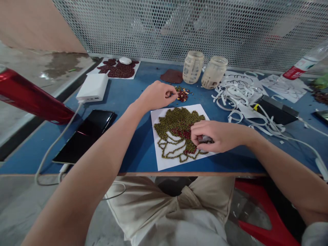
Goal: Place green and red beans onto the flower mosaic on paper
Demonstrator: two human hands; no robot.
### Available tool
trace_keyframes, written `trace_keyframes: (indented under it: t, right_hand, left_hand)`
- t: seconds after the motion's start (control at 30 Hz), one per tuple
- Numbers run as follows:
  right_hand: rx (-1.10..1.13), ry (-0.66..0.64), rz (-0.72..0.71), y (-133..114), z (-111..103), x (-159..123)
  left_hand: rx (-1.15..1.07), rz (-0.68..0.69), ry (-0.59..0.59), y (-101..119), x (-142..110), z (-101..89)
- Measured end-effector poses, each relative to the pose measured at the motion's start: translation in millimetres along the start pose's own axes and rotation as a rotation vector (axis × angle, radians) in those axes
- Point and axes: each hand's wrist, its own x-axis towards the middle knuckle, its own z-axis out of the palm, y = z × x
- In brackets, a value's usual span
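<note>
A white sheet (161,163) lies near the table's front edge, bearing a flower-like picture of green mung beans (176,116) with dark red beans (180,132) in its middle. Several outlined petals at the lower left show bare paper. My left hand (159,95) is closed in a pinch beside a small loose pile of mixed beans (182,95) behind the sheet; what its fingertips hold is too small to make out. My right hand (214,136) rests on the picture's right side, fingers curled around something greyish that I cannot identify.
Two jars (192,67), a brown flat piece (171,76) and another bean picture (120,70) stand or lie at the back. Paper strips (238,92) and cables clutter the right. A power bank (92,87), phone (87,135) and red bottle (33,97) are left.
</note>
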Motion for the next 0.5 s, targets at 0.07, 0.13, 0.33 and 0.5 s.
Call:
trace_keyframes:
  t: [0.07, 0.13, 0.33, 0.5]
  right_hand:
    - [-0.004, -0.004, 0.003, -0.6, 0.3, 0.6]
    - [-0.012, -0.010, 0.005, -1.1, 0.9, 1.4]
    - [-0.016, -0.009, 0.003, -2.6, 0.7, 2.0]
    - [0.012, -0.024, 0.017, -2.8, -1.5, -0.2]
  left_hand:
    - [-0.001, -0.008, -0.005, 0.4, -0.1, -0.2]
    - [-0.002, -0.016, -0.010, 1.1, -0.1, -0.5]
    - [0.003, -0.012, -0.020, 3.4, 0.4, -1.8]
    - [-0.006, -0.008, -0.014, 3.3, 0.2, -1.5]
